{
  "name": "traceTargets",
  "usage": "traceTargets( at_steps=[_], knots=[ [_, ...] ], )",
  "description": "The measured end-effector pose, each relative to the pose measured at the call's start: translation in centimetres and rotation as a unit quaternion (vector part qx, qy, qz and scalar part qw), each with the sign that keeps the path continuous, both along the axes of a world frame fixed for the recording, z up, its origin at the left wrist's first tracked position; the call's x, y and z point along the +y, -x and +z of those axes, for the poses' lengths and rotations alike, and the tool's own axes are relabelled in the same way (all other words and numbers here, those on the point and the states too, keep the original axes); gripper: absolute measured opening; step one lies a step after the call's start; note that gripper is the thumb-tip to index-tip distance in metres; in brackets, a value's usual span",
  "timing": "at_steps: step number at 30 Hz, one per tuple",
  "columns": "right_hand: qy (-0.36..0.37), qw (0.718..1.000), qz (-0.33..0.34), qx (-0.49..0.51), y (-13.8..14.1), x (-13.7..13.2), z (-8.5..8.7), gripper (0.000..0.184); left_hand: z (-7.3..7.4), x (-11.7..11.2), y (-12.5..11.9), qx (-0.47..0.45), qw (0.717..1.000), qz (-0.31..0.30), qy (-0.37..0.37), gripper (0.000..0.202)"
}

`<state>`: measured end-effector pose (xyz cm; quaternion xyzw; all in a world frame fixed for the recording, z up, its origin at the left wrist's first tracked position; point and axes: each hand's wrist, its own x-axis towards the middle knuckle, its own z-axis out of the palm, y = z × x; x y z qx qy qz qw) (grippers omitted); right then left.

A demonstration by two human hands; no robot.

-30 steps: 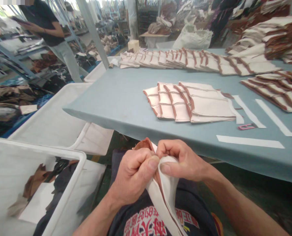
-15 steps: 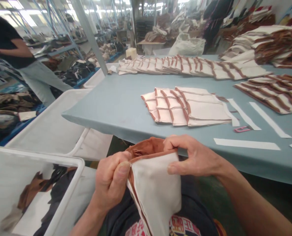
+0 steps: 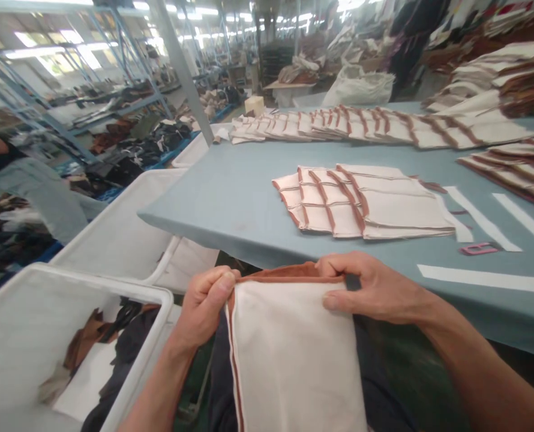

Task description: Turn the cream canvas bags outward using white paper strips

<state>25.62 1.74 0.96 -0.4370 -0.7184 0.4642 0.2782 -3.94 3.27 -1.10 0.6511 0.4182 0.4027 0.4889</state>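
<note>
A cream fabric pouch [image 3: 296, 348] with a brown inside and brown top edge hangs between my two hands, in front of the table edge. My left hand [image 3: 208, 300] pinches its upper left corner, thumb on top. At the upper right corner my right hand [image 3: 370, 285] grips the rim, thumb on the cream face and fingers over the brown edge. The mouth shows a strip of brown lining between the hands. Beyond them, similar cream pieces with brown edges [image 3: 406, 207] lie overlapped on the blue-grey table [image 3: 231, 204].
White paper strips [image 3: 483, 279] and a small pink tool [image 3: 479, 248] lie at the right. A long row of cream pieces [image 3: 361, 126] runs along the back. White bins [image 3: 165, 297] with scraps stand at the left; a person [image 3: 33, 180] is beyond. A metal post [image 3: 183, 72] rises at the table corner.
The pouch's top edge is pulled straighter and its mouth narrower; its cream face now hangs flatter. Both hands keep their hold. The view has shifted left, and the person moved toward the left edge.
</note>
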Motion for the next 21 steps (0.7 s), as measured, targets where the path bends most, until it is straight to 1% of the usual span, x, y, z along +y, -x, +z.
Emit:
traceTargets(
  at_steps=[4,7,9,12,14,16,18,20,21],
  knots=[
    [0.034,0.999,-0.03,-0.01,-0.2,0.8,-2.3,0.041,0.1,-0.3,-0.5,-0.004,0.999,-0.031,0.016,0.059],
    [0.067,0.997,-0.033,0.017,-0.6,1.2,-3.9,0.046,0.9,-0.4,-0.7,0.016,0.995,-0.092,0.022,0.058],
    [0.083,0.995,-0.031,0.055,-1.1,1.4,-4.8,0.05,1.7,-0.3,-0.7,0.036,0.992,-0.122,0.023,0.05],
    [0.106,0.985,-0.034,0.135,-1.6,1.6,-5.6,0.05,2.7,0.1,-1.1,0.081,0.989,-0.117,0.048,0.033],
    [0.122,0.974,-0.045,0.188,-1.6,1.8,-5.9,0.049,3.1,0.5,-1.5,0.126,0.985,-0.106,0.053,0.028],
    [0.125,0.966,-0.066,0.216,-1.4,2.0,-6.0,0.053,3.3,0.6,-2.0,0.17,0.981,-0.095,0.017,0.029],
    [0.116,0.964,-0.094,0.221,-0.8,1.9,-6.2,0.059,3.3,0.4,-2.1,0.209,0.973,-0.089,-0.043,0.033],
    [0.113,0.961,-0.121,0.221,-0.1,1.8,-6.9,0.063,2.6,0.1,-1.6,0.228,0.964,-0.099,-0.096,0.035],
    [0.114,0.959,-0.134,0.221,0.4,1.7,-7.4,0.063,1.9,-0.1,-1.3,0.213,0.964,-0.102,-0.125,0.035]
  ],
)
